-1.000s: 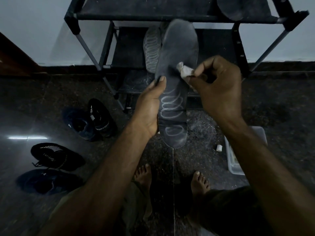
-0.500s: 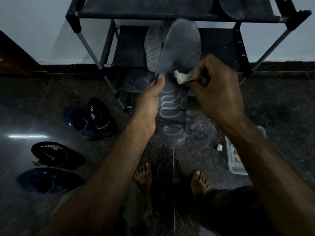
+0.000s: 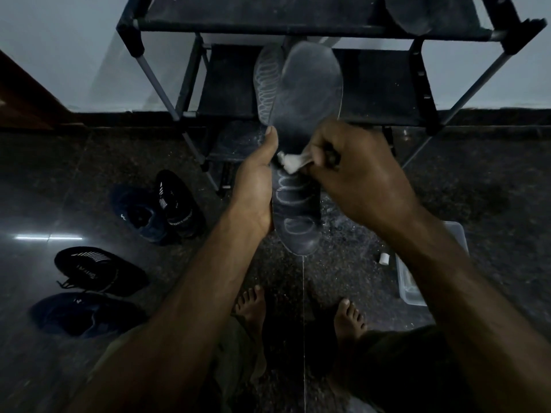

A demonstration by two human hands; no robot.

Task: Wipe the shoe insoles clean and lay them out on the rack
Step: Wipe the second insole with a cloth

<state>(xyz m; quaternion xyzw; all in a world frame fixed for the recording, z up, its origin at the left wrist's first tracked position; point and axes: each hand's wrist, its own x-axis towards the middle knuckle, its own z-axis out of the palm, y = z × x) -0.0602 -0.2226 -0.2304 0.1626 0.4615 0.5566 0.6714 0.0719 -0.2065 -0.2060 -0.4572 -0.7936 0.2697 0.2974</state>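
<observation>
Insole (image 3: pixel 307 93) was gripped at its left edge by left hand (image 3: pixel 256 186); white wipe (image 3: pixel 290 163) was pinched against it by right hand (image 3: pixel 357 174).

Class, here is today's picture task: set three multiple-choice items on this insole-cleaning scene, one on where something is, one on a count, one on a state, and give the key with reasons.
1. Where does the white wipe touch the held insole?
A. at its toe end
B. near its middle
C. at its heel end

2. How many shoes lie on the floor to the person's left?
A. two
B. four
C. six

3. What is the right hand doing?
A. pinching the wipe
B. hanging idle
C. lifting the plastic tub

Key:
1 B, the wipe sits midway down the insole, just above the looped chalky marks.
2 B, two pairs show: shoes nearer the rack, and two closer to the person.
3 A, its fingers curl round the wipe while the left hand grips the insole's edge.
</observation>
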